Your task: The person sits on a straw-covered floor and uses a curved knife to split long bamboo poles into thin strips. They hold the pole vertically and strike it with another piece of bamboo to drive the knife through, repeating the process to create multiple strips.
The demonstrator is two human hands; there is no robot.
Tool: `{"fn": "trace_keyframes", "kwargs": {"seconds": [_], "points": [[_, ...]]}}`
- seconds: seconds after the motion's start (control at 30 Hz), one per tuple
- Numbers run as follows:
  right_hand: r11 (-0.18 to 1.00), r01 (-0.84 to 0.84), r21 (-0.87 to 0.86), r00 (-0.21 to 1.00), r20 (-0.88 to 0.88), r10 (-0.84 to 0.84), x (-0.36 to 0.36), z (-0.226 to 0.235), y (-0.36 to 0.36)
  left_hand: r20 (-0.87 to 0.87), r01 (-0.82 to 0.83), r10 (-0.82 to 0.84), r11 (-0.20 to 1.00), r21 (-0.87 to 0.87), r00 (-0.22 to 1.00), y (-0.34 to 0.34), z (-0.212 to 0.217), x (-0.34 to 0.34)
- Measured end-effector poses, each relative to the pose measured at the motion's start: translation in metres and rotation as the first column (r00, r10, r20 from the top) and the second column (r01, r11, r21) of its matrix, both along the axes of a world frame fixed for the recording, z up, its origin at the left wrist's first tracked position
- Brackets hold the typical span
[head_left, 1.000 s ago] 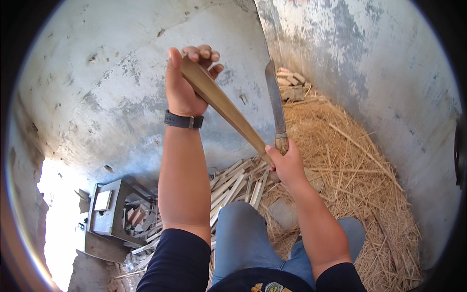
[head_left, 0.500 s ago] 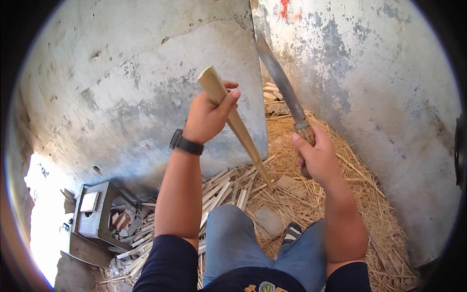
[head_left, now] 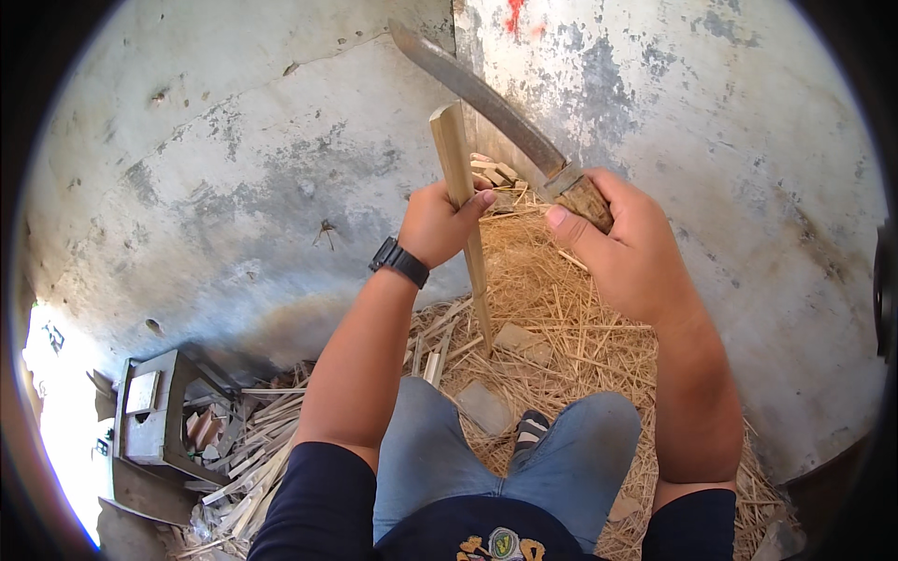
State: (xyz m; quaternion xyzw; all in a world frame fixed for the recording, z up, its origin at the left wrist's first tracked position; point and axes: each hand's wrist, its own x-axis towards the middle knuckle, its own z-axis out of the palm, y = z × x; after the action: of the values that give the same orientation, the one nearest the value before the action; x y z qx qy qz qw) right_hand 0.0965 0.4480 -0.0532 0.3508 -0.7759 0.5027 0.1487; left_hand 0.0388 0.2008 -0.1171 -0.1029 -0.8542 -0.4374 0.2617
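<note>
My left hand (head_left: pixel 447 222), with a black watch on the wrist, is wrapped round the upper part of a long pale bamboo piece (head_left: pixel 453 150). The piece stands almost upright, and its thin lower end reaches down to the straw-covered floor. In my right hand (head_left: pixel 629 245) is the wooden handle of a machete (head_left: pixel 500 107). Its long, curved, dark blade points up and to the left, and its middle passes just above and behind the bamboo's top end. A gap seems to lie between blade and bamboo, though I cannot tell for certain.
Straw and shavings (head_left: pixel 580 309) cover the floor, with flat stone pieces (head_left: pixel 485 408) between my feet. Split strips (head_left: pixel 267 439) lie heaped at the left beside a grey boxy frame (head_left: pixel 154 402). Two worn walls (head_left: pixel 281 187) meet ahead, with bricks (head_left: pixel 494 171) in the corner.
The machete has risen and swung leftward, its blade now slanting over the bamboo's top. My left hand has shifted right and brought the bamboo more upright.
</note>
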Motion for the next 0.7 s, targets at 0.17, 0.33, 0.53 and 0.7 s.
{"fn": "trace_keyframes", "kwargs": {"seconds": [0.17, 0.33, 0.53, 0.7], "points": [[0.999, 0.048, -0.01, 0.995, -0.086, -0.049, 0.004, 0.011, 0.009, 0.042, 0.05, -0.05, 0.999, 0.006, 0.998, 0.009, 0.006, -0.015], [0.972, 0.184, 0.148, 0.98, -0.11, -0.168, 0.003, 0.017, 0.012, 0.068, 0.061, -0.062, 0.998, 0.008, 0.996, 0.026, 0.014, -0.016], [0.972, 0.188, 0.14, 0.979, -0.102, -0.174, 0.002, 0.019, 0.018, -0.25, -0.017, 0.02, 1.0, 0.014, 0.968, 0.034, -0.018, -0.02], [0.977, 0.191, 0.095, 0.976, -0.123, -0.179, -0.003, 0.012, 0.024, -0.12, -0.041, 0.041, 0.999, 0.0, 0.992, 0.038, -0.058, -0.016]]}}
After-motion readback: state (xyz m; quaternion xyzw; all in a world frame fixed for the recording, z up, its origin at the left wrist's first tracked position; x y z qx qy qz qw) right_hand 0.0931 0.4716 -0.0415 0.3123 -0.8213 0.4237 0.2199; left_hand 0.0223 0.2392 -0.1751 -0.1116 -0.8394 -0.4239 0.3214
